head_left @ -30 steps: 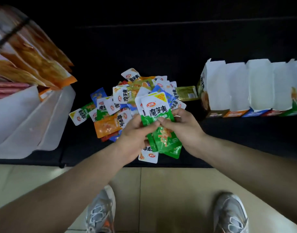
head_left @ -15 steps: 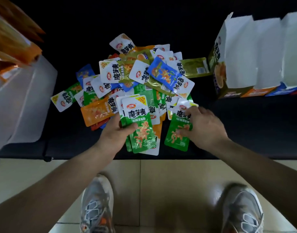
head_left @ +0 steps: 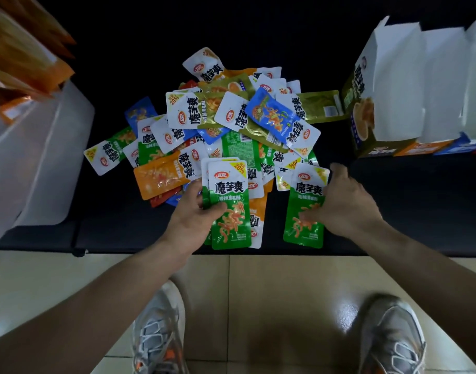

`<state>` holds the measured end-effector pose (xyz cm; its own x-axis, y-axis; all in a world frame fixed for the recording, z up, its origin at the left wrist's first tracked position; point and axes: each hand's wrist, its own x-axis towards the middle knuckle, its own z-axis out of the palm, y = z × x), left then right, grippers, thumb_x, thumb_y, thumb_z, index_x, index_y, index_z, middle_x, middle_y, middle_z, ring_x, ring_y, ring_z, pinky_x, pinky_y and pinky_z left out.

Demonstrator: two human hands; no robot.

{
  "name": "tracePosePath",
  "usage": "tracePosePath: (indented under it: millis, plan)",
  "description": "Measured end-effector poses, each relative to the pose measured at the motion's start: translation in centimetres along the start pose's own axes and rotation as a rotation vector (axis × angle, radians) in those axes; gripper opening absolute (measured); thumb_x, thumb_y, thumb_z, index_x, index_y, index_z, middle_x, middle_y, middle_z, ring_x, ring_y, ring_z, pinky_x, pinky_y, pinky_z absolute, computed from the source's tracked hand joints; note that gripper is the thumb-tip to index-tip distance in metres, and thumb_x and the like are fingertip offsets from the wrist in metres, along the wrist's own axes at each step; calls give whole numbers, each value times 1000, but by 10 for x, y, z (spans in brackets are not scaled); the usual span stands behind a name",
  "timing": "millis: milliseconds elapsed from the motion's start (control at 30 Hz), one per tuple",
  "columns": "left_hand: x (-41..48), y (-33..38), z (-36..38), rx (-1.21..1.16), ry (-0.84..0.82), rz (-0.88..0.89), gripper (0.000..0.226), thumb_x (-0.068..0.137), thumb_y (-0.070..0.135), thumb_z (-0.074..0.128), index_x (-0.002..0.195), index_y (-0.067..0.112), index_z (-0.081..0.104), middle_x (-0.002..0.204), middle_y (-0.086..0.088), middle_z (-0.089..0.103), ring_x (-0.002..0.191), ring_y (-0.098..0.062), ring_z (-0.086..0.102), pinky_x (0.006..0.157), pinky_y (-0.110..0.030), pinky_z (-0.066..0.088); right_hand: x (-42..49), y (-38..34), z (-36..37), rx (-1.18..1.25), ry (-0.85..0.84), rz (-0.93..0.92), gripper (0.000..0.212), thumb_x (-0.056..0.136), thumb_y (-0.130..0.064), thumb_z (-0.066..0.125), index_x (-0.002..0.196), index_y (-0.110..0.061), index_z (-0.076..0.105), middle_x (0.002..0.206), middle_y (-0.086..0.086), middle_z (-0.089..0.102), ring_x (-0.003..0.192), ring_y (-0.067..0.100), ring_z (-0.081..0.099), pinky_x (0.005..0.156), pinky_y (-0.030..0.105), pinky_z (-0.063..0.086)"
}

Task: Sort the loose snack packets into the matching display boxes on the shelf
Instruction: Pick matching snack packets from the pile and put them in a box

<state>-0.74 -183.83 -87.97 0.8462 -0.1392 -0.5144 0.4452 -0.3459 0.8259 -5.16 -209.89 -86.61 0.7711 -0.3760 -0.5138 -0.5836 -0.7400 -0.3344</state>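
Left hand [head_left: 193, 214]: grasps a small stack of green-and-white foil snack packets [head_left: 230, 209] by its left edge, thumb across the front, over the shelf's front lip.
Right hand [head_left: 344, 203]: grips a single green-and-white foil packet [head_left: 303, 211], thumb on the printed face and fingers round the far right corner. The packet lies flat near the front edge of the dark shelf [head_left: 420, 201].
Pile: a loose heap of mixed green, orange, blue, olive and red packets [head_left: 231, 122] spreads just behind both hands, mid-shelf.
Boxes: a row of open white-lined cardboard display boxes [head_left: 393, 85] stands at the shelf's right end, apart from the heap. Olive, orange and blue fronts show, but no green one is in frame.
Key relation: the single packet's long axis runs front to back, heading away from the person. The boxes lie beyond and to the right, with the right hand nearer.
Judgement: the greens are probably being gathered before a trip rightward, perhaps past the frame's edge.
Also in shot: a translucent white plastic bin [head_left: 42, 157] at left, a tiled floor [head_left: 285, 287] and grey trainers [head_left: 158, 333].
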Motion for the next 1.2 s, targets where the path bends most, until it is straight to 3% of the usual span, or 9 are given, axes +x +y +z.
tracePosePath:
  millis: [133, 367, 467, 667, 733, 833, 967, 1067, 1200]
  plan:
    - [-1, 0, 2, -15, -6, 22, 41, 94, 8, 67, 127, 28, 51, 105, 11, 71, 90, 1, 70, 75, -18, 54, -6, 2, 3, -29, -28, 19, 98, 59, -45, 92, 135, -16, 38, 128, 7, 40, 121, 31, 46, 93, 43, 46]
    - [-5, 3, 3, -35, -29, 27, 39, 94, 8, 68, 123, 28, 52, 104, 8, 72, 92, -4, 72, 81, -26, 57, -10, 2, 5, 183, -94, -19, 73, 67, -31, 91, 121, -20, 44, 102, -6, 60, 89, 13, 64, 74, 37, 57]
    - [-6, 4, 5, -35, -23, 10, 38, 94, 8, 68, 120, 30, 52, 104, 5, 72, 94, -11, 72, 83, -31, 58, -16, 4, 4, 281, -97, -127, 39, 82, -28, 81, 111, -25, 55, 94, -10, 63, 84, 5, 63, 62, 22, 50]
    - [-11, 8, 16, -102, -56, -28, 29, 97, 9, 62, 123, 21, 58, 106, 0, 72, 100, -21, 70, 87, -37, 57, -29, -22, 5, 722, -215, -241, 15, 90, -16, 72, 89, -7, 60, 85, 10, 69, 73, 13, 62, 56, 25, 52]
    - [-13, 11, 22, -203, -34, -53, 29, 94, 20, 62, 123, 21, 61, 113, -1, 72, 107, -23, 68, 98, -50, 53, -31, -38, 16, 761, -222, -201, 18, 91, -17, 72, 87, -5, 59, 78, 7, 67, 66, 9, 62, 56, 24, 53]
    - [-12, 9, 21, -277, -7, -66, 84, 71, 66, 71, 139, 21, 53, 135, 0, 64, 126, -22, 60, 108, -50, 46, -29, -55, 23, 761, -215, -137, 21, 87, -23, 77, 89, -7, 63, 75, 3, 70, 60, 6, 63, 58, 28, 58]
    - [-9, 7, 11, -58, -60, 54, 38, 91, 24, 73, 123, 16, 55, 99, 1, 73, 87, -15, 70, 79, -34, 55, -23, -68, 34, 601, -52, -248, 28, 85, -41, 76, 103, -22, 67, 95, -9, 70, 84, 3, 66, 70, 23, 52]
    - [3, 7, -7, -52, 82, 49, 31, 93, 18, 70, 118, 27, 53, 102, 8, 73, 96, -13, 71, 92, -43, 55, -9, -60, 43, -36, 145, -641, 55, 99, -44, 50, 149, -26, 39, 149, 2, 43, 130, 23, 46, 104, 40, 45]
    - [15, 8, -28, -58, 171, 53, 37, 95, 20, 68, 125, 23, 48, 114, 8, 68, 106, -15, 67, 89, -37, 53, -9, -37, 52, -416, 198, -749, 51, 98, -46, 41, 140, -20, 53, 158, 6, 35, 137, 32, 42, 103, 52, 43]
